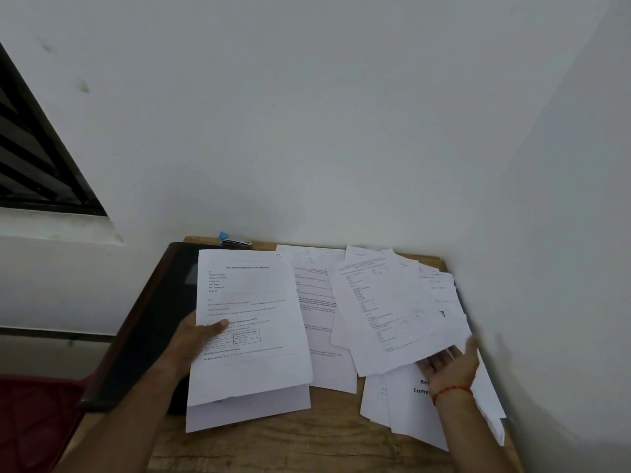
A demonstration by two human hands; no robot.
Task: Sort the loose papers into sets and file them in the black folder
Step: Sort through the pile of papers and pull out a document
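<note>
At the far left we see the flat black folder (150,322) lying along the left side of the small wooden table (290,438). Over it, the person's left hand (194,339) pinches a thin set of white printed sheets (252,322) at its left edge, thumb on top across the print and fingers hidden beneath. We judge this set light and limp. Held by one edge, its far side will droop, so a hold at mid-edge with the fingers spread underneath suits it best.

Behind the set, at the table's back edge, sits a small blue-and-silver stapler (234,240). In the middle, more white printed pages (321,302) lie flat on the wood, overlapped on both sides.

To the right, a loose fan of white papers (386,308) has its near edge lying on the right hand (450,367). That hand is turned palm up with its fingers fairly straight and closes round nothing; its thumb is blurred. These sheets look smooth and likely to slide over one another. We would square them into a block before lifting, and spare the corners, which crease easily.

Under that wrist, which wears a red thread (452,392), lies another white stack with bold print (409,404), reaching the table's right edge.
</note>
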